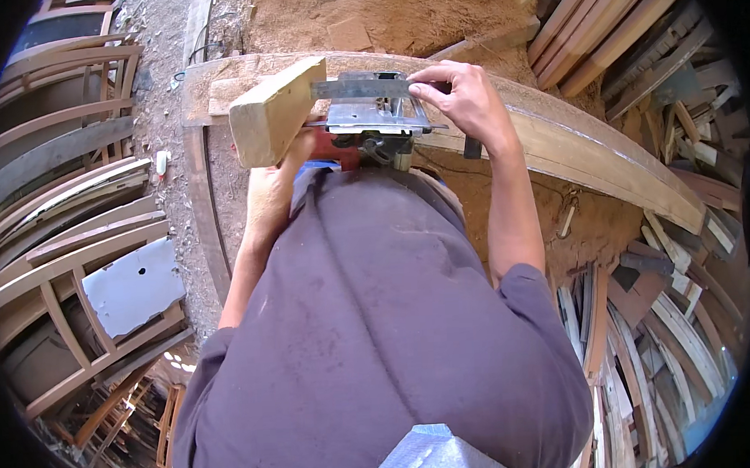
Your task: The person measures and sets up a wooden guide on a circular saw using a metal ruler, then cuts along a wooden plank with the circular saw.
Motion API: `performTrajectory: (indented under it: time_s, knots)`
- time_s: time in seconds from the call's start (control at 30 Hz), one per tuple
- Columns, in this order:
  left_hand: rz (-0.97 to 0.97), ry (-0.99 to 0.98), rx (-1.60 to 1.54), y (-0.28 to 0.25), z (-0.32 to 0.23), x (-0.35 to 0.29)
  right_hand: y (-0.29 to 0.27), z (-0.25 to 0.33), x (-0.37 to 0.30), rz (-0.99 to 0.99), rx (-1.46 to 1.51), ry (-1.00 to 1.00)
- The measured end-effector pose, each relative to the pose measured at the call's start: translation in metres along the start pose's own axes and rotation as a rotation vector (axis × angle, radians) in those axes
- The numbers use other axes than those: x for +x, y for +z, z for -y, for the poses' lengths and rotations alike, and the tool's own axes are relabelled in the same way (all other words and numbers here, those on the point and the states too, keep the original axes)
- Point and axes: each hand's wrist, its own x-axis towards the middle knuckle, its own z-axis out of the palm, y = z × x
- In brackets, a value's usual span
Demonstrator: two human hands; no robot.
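My left hand (284, 171) is closed round the lower side of a thick wooden block (278, 113), which is held up at a tilt. In my right hand (468, 100) is a try square, its steel blade (360, 88) reaching left to the block and its dark stock (472, 148) showing below the wrist. The thumb and fingers pinch the blade's right end. Just under the blade is a red power tool (342, 149) with a flat metal base plate (361, 115) facing up, probably a circular saw. My body hides its lower part.
A long curved wooden plank (572, 142) runs behind the tool and off to the right. Sawdust (407, 15) covers the ground beyond it. Wooden frames (59, 289) are stacked at the left; boards (604, 23) and offcuts (672, 338) lie piled at the right.
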Motion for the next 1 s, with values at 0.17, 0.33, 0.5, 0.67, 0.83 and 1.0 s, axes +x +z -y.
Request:
performTrajectory:
  time_s: [0.17, 0.33, 0.5, 0.67, 0.83, 1.0]
  knots:
    - [0.097, -0.072, -0.09, 0.01, 0.004, 0.013, 0.001, 0.0, -0.002, -0.011, -0.029, -0.044]
    - [0.006, -0.06, -0.509, 0.015, 0.025, 0.022, 0.001, 0.002, -0.005, -0.017, -0.007, 0.002]
    - [-0.079, -0.056, -0.577, 0.025, 0.017, 0.016, 0.003, -0.004, -0.007, -0.047, -0.009, -0.068]
    - [-0.12, -0.034, -0.588, 0.032, 0.009, 0.012, 0.001, 0.001, -0.003, -0.001, -0.037, 0.002]
    - [-0.139, -0.024, -0.529, 0.036, 0.009, 0.008, 0.002, -0.003, -0.001, -0.009, -0.032, -0.01]
    - [-0.143, 0.011, -0.524, 0.045, 0.005, 0.002, 0.0, -0.003, -0.003, 0.003, -0.026, 0.021]
